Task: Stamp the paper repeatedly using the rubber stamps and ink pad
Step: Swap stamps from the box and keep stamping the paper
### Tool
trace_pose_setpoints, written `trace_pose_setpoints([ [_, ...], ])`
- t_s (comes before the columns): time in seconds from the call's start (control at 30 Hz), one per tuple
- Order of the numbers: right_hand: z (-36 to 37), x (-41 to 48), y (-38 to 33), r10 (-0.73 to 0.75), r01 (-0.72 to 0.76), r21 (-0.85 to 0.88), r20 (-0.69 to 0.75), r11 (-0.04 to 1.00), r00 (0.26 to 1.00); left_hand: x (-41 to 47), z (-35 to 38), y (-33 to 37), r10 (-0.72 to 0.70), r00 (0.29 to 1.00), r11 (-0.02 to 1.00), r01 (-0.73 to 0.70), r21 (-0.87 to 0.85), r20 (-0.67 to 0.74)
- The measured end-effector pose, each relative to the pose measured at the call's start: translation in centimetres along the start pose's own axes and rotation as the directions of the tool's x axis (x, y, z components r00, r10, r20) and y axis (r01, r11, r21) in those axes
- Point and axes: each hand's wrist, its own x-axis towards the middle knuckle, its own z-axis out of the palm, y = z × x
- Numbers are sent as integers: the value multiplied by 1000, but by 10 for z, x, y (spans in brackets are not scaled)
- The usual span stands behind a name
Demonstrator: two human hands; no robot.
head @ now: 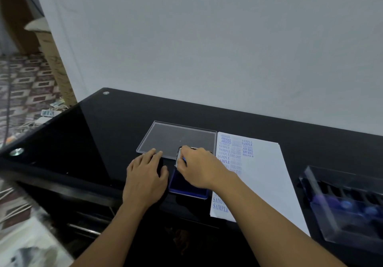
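Right hand (199,167) pinching stamp (178,157) at ink pad (186,186), left hand (145,175) flat, box (323,215) holds stamps (346,205)

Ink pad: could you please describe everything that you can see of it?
The ink pad is a flat, open rectangular tray, dark blue inside with a brighter blue rim, lying on the black desk just left of the stamped paper. The right hand holds a rubber stamp over its far end; the left hand rests beside its left edge.
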Motion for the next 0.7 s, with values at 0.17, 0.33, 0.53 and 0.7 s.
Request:
trace_pose_setpoints([
  [0.17,7,2,-4,-18,17,-76,-9,997,1000,-1,0,1,2,1000,1000,-2,-5,-8],
  [0.33,17,-2,-7,-2,3,-101,7,995,1000,0,-1,1,0,1000,1000,0,1,-3],
  [0.53,22,-3,-8,17,-20,-102,-26,995,1000,-1,0,1,-5,1000,1000,5,-9,-3],
  [0.7,22,-2,-8,23,-26,-97,-29,995,999,0,-1,2,-8,1000,1000,8,-14,-2],
])
